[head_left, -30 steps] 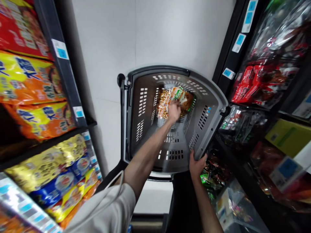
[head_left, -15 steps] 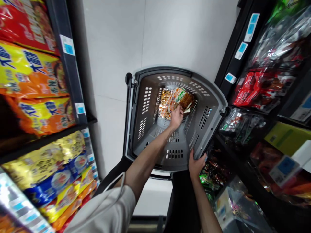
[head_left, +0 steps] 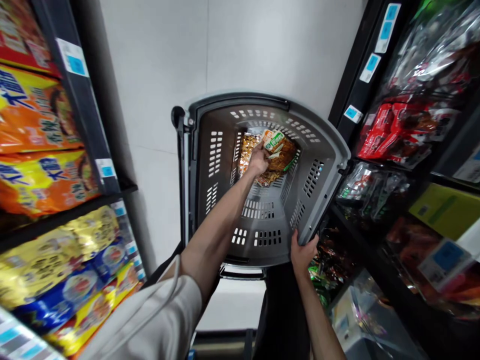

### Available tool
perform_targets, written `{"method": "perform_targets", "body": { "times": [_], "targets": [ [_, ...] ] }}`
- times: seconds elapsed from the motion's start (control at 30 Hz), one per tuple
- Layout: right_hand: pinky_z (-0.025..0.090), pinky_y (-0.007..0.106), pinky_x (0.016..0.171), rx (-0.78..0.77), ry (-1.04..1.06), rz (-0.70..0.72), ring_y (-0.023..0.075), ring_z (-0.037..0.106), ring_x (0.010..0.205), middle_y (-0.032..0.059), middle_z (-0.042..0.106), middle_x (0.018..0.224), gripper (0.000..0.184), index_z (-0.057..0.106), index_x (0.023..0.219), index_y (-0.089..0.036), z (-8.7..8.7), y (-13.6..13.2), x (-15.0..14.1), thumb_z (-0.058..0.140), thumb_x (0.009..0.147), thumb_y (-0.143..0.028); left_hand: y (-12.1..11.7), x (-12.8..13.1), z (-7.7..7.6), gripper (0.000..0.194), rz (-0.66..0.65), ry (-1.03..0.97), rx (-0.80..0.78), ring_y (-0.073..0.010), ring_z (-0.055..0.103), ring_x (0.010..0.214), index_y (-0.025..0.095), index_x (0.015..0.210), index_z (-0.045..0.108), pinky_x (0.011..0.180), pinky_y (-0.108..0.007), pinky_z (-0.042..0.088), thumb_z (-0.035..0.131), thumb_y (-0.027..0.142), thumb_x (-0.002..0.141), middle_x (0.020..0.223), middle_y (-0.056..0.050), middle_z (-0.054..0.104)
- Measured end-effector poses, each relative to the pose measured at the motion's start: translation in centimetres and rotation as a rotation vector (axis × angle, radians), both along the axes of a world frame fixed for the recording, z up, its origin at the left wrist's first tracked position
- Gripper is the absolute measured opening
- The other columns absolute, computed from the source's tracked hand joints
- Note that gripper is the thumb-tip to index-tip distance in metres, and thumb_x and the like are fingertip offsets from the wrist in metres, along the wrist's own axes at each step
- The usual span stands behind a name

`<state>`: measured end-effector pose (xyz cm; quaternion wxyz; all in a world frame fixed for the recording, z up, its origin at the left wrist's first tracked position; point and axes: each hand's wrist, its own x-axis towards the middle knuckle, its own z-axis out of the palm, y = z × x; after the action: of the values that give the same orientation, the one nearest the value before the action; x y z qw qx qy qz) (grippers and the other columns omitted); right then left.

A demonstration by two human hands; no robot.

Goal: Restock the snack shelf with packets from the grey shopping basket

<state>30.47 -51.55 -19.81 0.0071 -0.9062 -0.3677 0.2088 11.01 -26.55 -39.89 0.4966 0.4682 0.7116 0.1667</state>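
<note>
A grey shopping basket (head_left: 315,132) with slotted walls stands before me on the floor. My left hand (head_left: 258,161) reaches deep into it, fingers closed on the left edge of a brown snack packet (head_left: 283,152) with a green and white label. That packet lies over a gold and orange snack packet (head_left: 247,145) on the basket's bottom, partly hidden by the hand and the brown one. On the near right rim of the basket, my right hand (head_left: 303,254) is wrapped with the thumb outside.
Noodle packs (head_left: 41,175) fill the shelf on the left, with gold and blue bags (head_left: 60,255) below. Red packaged snacks (head_left: 390,130) and a clear bin (head_left: 360,320) line the right. The basket's handle bar (head_left: 182,170) lies along its left side. Pale floor tiles (head_left: 157,100) extend ahead.
My left hand has shifted left inside the basket, and the brown packet has turned and spread over more of the gold one. My right hand stays on the rim.
</note>
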Motion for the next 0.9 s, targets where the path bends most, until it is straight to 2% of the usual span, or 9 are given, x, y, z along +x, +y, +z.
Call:
{"method": "perform_targets", "body": {
  "times": [0.1, 0.27, 0.43, 0.53, 0.6, 0.67, 0.8, 0.9],
  "targets": [
    [0.052, 0.041, 0.069, -0.019, -0.012, 0.006, 0.0358, 0.071, 0.082, 0.0209, 0.071, 0.092, 0.081, 0.058, 0.121, -0.006, 0.2, 0.1, -0.2, 0.048, 0.087, -0.079, 0.3, -0.6, 0.4, 0.015, -0.049, -0.008, -0.022, -0.025, 0.062, 0.117, 0.02, 0.067, 0.067, 0.109, -0.04, 0.047, 0.066, 0.005, 0.063, 0.116, -0.008, 0.072],
    [0.052, 0.04, 0.069, 0.007, 0.009, 0.026, 0.0344, 0.07, 0.081, 0.0213, 0.071, 0.093, 0.081, 0.059, 0.121, -0.005, 0.3, 0.4, -0.4, 0.048, 0.089, -0.078, 1.2, 0.6, 2.0, 0.017, -0.043, -0.025, 0.015, -0.0219, 0.067, 0.106, 0.017, 0.081, 0.074, 0.103, -0.036, 0.051, 0.062, 0.006, 0.074, 0.11, -0.009, 0.075],
    [0.052, 0.042, 0.07, -0.001, -0.025, 0.037, 0.0363, 0.07, 0.082, 0.0232, 0.07, 0.093, 0.084, 0.058, 0.122, -0.003, 0.1, 0.5, -0.4, 0.046, 0.089, -0.079, 2.6, 2.1, 3.0, 0.022, -0.046, -0.014, -0.003, -0.0256, 0.07, 0.102, 0.014, 0.091, 0.078, 0.102, -0.04, 0.052, 0.062, 0.006, 0.078, 0.104, -0.01, 0.078],
    [0.052, 0.041, 0.071, 0.008, -0.018, 0.033, 0.0355, 0.07, 0.082, 0.0212, 0.07, 0.092, 0.079, 0.057, 0.123, -0.005, 0.1, 0.5, -0.6, 0.049, 0.089, -0.076, 1.9, 2.3, 4.7, 0.024, -0.066, -0.012, -0.019, -0.0276, 0.071, 0.102, 0.013, 0.094, 0.08, 0.102, -0.042, 0.051, 0.062, 0.007, 0.079, 0.102, -0.011, 0.079],
    [0.053, 0.041, 0.072, -0.008, -0.01, 0.017, 0.0361, 0.07, 0.084, 0.0213, 0.071, 0.093, 0.077, 0.056, 0.123, -0.005, 0.2, 0.5, -0.7, 0.05, 0.089, -0.074, 0.4, 2.5, 7.0, 0.026, -0.095, -0.029, -0.054, -0.0265, 0.07, 0.106, 0.014, 0.098, 0.08, 0.105, -0.041, 0.05, 0.061, 0.008, 0.081, 0.106, -0.01, 0.079],
    [0.053, 0.043, 0.076, -0.05, 0.003, 0.001, 0.0378, 0.071, 0.089, 0.0238, 0.071, 0.097, 0.077, 0.054, 0.126, -0.004, 0.5, 0.5, -0.7, 0.05, 0.089, -0.071, -1.6, 2.8, 10.3, 0.031, -0.117, -0.05, -0.123, -0.0233, 0.069, 0.108, 0.014, 0.103, 0.08, 0.107, -0.038, 0.048, 0.057, 0.006, 0.083, 0.11, -0.009, 0.079],
    [0.052, 0.047, 0.092, -0.183, 0.118, 0.018, 0.04, 0.067, 0.109, 0.0307, 0.066, 0.12, 0.075, 0.043, 0.138, 0.0, 1.7, 0.9, -0.4, 0.05, 0.09, -0.058, -6.2, 3.5, 18.8, 0.03, -0.1, -0.018, -0.18, -0.0218, 0.07, 0.109, 0.009, 0.103, 0.078, 0.107, -0.035, 0.048, 0.055, 0.002, 0.085, 0.11, -0.014, 0.078],
    [0.048, 0.049, 0.103, -0.258, 0.219, 0.078, 0.0421, 0.06, 0.123, 0.0334, 0.058, 0.133, 0.076, 0.041, 0.14, 0.002, 4.2, 2.3, 0.1, 0.059, 0.08, -0.042, -9.1, 3.5, 25.9, 0.028, -0.067, -0.01, -0.214, -0.0214, 0.071, 0.106, 0.012, 0.1, 0.078, 0.102, -0.035, 0.051, 0.055, 0.003, 0.086, 0.108, -0.013, 0.078]
  ]
}}
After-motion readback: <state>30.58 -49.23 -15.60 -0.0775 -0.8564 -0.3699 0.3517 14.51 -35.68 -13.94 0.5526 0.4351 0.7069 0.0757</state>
